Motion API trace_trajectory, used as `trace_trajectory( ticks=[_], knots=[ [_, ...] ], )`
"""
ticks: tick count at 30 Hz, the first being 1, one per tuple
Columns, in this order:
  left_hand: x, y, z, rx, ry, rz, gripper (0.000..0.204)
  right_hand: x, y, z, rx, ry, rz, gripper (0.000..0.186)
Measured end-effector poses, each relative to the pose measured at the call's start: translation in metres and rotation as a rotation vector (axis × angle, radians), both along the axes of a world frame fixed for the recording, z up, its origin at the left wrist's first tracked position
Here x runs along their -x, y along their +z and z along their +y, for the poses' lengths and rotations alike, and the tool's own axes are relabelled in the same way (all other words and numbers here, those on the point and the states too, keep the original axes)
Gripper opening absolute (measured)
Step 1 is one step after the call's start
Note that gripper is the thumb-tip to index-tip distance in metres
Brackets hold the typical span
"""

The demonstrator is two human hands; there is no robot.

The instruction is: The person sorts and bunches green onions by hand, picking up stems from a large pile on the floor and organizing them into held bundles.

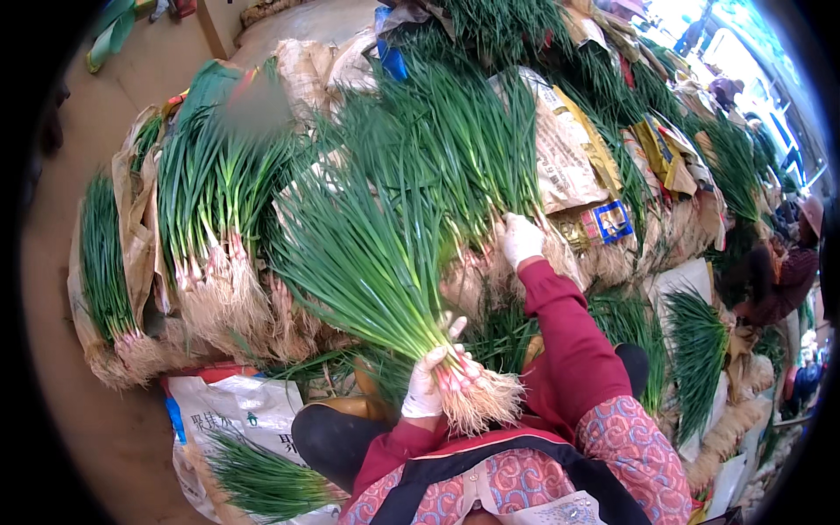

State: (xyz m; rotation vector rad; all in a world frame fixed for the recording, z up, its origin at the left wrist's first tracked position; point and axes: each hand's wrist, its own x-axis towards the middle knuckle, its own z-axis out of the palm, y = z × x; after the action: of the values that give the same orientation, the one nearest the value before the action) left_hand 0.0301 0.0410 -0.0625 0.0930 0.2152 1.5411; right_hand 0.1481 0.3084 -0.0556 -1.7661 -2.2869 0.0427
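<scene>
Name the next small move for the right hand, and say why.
The right hand should probably draw a few stalks from the stacked green onions: it is at their lower ends, while the left hand holds a bunch near the roots, with no tie visible.

White glare upper right; edges fisheye-bent — blurred smudge upper left

The left hand is curled low — the right hand outstretched.
</scene>
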Motion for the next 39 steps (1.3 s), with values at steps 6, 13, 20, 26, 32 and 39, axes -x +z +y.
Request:
trace_trajectory(
  ticks=[6, 13, 20, 26, 32, 39],
  knots=[
    [0.004, -0.004, -0.003, 0.011, -0.04, -0.043, 0.045, 0.003, 0.03, -0.003, 0.276, 0.072, 0.361, 0.02],
    [0.002, -0.007, -0.007, 0.015, -0.035, -0.016, 0.038, -0.043, 0.026, -0.052, 0.847, 0.152, 1.123, 0.028],
    [0.004, -0.006, -0.004, -0.03, -0.019, 0.001, 0.037, -0.049, 0.054, -0.072, 0.459, 0.255, 1.307, 0.023],
    [0.005, -0.022, -0.011, 0.006, -0.001, 0.027, 0.036, -0.046, 0.034, -0.099, 0.457, 0.133, 0.727, 0.019],
    [-0.002, -0.005, -0.011, 0.075, 0.009, 0.149, 0.036, -0.042, 0.038, -0.203, 0.671, 0.467, 0.763, 0.025],
    [-0.003, -0.019, -0.016, 0.086, -0.007, 0.107, 0.032, -0.007, 0.023, -0.17, 1.372, 0.012, 0.926, 0.049]
  ],
)
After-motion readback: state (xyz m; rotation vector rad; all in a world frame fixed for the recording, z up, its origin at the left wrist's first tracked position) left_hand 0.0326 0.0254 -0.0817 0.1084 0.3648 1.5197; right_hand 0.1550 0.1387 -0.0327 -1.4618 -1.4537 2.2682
